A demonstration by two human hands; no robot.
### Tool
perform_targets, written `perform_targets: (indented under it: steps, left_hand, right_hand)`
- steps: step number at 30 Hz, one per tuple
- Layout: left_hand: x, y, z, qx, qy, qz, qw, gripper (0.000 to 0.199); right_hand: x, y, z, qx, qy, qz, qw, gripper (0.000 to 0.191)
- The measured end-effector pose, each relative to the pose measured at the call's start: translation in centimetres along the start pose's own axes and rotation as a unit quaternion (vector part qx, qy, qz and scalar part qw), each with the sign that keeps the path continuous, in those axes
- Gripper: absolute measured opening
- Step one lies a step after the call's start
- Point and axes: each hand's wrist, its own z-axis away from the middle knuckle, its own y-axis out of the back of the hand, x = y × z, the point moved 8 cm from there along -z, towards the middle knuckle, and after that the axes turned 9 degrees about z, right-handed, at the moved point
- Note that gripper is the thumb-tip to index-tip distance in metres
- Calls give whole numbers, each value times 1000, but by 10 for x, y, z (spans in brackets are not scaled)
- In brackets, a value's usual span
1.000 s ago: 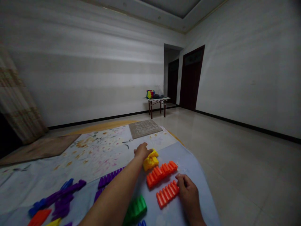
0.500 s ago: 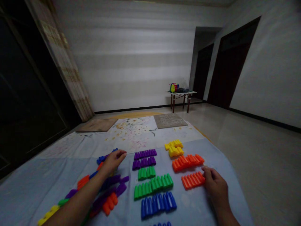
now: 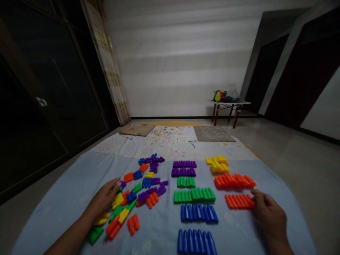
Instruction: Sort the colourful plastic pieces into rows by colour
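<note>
My right hand (image 3: 269, 212) is closed, thumb and finger pinching the right end of a short row of orange plastic blocks (image 3: 239, 201) with rounded tops. My left hand (image 3: 105, 198) reaches over the left side of a mixed pile, its fingers slightly apart beside a small purple block (image 3: 122, 184). Yellow blocks (image 3: 117, 201) and a green block (image 3: 116, 213) lie by that hand. Whether the left fingertips touch the purple block is hard to see. A longer orange row (image 3: 235, 181) lies just beyond the one at my right hand.
Sorted rows stand mid-table: purple (image 3: 184, 164), green (image 3: 195, 195) and blue (image 3: 199, 213). Yellow blocks (image 3: 217, 163) lie at the back right. A brown board (image 3: 137, 129) and a grey board (image 3: 214, 134) rest on the tablecloth (image 3: 156, 237). A small table (image 3: 228, 102) stands farther off.
My left hand has drawn back from the far part of the pile to its near left side. The view has turned left, showing more of the pile. My right hand stays at the orange row.
</note>
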Motion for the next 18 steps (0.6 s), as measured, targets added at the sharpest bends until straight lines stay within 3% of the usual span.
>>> perform_targets:
  steps: [5, 11, 18]
  left_hand:
    - [8, -1, 23, 8, 48, 104, 993, 55]
    - [11, 4, 35, 80, 111, 195, 971, 51]
    - [17, -23, 36, 98, 132, 280, 946, 59]
  right_hand:
    - [0, 2, 0, 0, 4, 16, 1000, 44]
    - [-1, 3, 1, -10, -1, 30, 1000, 45]
    - [1, 2, 0, -11, 17, 45, 999, 44]
